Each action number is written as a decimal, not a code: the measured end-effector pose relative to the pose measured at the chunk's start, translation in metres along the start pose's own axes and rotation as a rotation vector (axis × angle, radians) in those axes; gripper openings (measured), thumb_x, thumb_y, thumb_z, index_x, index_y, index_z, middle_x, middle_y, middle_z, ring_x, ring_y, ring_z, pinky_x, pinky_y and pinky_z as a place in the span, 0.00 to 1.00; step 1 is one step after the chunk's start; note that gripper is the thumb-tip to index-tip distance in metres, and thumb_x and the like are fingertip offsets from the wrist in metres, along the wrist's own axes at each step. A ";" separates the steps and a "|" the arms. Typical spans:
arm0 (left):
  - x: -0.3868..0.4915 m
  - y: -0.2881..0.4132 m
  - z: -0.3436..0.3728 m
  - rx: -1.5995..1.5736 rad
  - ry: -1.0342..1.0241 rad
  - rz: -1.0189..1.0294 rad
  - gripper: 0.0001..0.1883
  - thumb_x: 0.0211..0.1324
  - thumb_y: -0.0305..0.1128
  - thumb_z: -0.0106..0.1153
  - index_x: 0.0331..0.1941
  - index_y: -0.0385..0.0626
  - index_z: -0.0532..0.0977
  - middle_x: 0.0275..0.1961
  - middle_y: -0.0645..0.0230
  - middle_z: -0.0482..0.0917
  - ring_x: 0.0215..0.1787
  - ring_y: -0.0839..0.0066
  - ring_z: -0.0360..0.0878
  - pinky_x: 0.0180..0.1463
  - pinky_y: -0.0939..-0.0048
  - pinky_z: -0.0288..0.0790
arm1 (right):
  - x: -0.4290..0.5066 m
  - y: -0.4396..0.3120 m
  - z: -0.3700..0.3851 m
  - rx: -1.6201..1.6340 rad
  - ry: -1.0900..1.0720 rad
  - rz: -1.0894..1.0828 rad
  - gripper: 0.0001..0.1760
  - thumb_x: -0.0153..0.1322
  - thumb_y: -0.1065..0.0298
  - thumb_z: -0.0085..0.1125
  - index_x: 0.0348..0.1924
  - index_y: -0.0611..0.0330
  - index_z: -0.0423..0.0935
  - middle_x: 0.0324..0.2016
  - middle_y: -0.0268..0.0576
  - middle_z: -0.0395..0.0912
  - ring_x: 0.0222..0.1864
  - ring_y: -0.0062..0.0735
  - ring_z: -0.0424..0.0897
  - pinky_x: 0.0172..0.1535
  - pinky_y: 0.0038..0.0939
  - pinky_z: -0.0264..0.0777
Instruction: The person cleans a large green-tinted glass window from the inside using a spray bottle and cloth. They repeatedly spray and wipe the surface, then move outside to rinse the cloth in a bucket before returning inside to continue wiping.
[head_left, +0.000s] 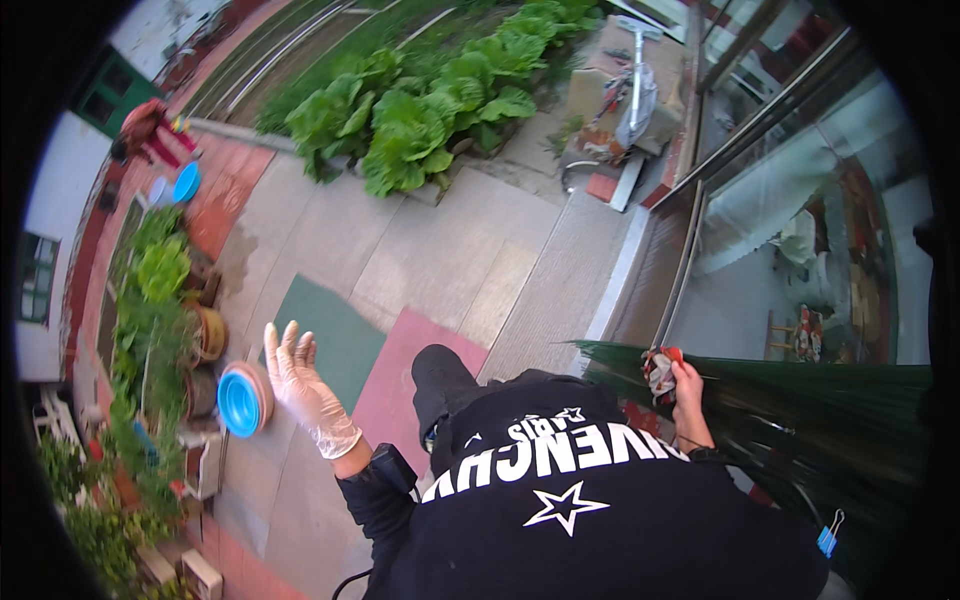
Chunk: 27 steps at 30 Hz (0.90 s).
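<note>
My left hand (307, 397), in a thin whitish glove, is raised over the paved yard with its fingers spread and nothing in it. From this angle, a blue basin (241, 403), nested in a pink one, lies just past that hand on the ground. On the other side my bare right hand (688, 390) grips a crumpled cloth (661, 375) patterned in red, white and dark colours. The cloth is against or close before a dark green strand curtain (757, 397) at the doorway; whether they touch I cannot tell.
A glazed door frame (686, 247) and a doorstep (615, 277) stand on the right. Leafy vegetables (420, 120) grow ahead. Potted plants (206, 334) line the left. Another person (146, 131) bends near a blue basin (187, 182). A squeegee-like tool (639, 75) leans ahead right.
</note>
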<state>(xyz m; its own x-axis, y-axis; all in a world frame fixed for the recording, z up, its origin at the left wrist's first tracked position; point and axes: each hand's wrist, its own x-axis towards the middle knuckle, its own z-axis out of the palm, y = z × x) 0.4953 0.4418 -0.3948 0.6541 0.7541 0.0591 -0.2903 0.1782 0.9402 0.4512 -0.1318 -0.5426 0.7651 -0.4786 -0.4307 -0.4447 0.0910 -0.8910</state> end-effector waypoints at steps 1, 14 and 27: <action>0.015 -0.014 0.020 -0.004 -0.033 -0.077 0.21 0.66 0.34 0.44 0.60 0.39 0.65 0.50 0.57 0.76 0.43 0.72 0.75 0.51 0.71 0.68 | 0.002 0.005 0.002 0.131 -0.018 0.023 0.12 0.70 0.69 0.53 0.43 0.66 0.77 0.32 0.37 0.80 0.32 0.24 0.78 0.38 0.26 0.71; 0.256 -0.180 0.028 0.064 -0.227 -0.302 0.21 0.66 0.38 0.43 0.58 0.38 0.67 0.46 0.58 0.78 0.42 0.73 0.76 0.51 0.71 0.69 | 0.159 0.155 0.282 -0.211 0.272 0.338 0.11 0.64 0.65 0.61 0.31 0.66 0.81 0.24 0.39 0.79 0.26 0.30 0.77 0.32 0.35 0.70; 0.367 -0.232 0.016 -0.034 0.010 -0.451 0.21 0.61 0.40 0.51 0.52 0.38 0.71 0.43 0.60 0.79 0.41 0.72 0.77 0.49 0.71 0.69 | 0.275 0.040 0.438 0.192 0.179 0.128 0.13 0.68 0.64 0.57 0.40 0.63 0.77 0.32 0.40 0.78 0.29 0.32 0.79 0.30 0.34 0.75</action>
<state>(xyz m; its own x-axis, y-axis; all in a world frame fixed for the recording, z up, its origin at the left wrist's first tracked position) 0.8141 0.6667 -0.5858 0.7138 0.6021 -0.3576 -0.0002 0.5108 0.8597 0.8476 0.1224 -0.7598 0.6061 -0.5976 -0.5248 -0.4229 0.3166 -0.8490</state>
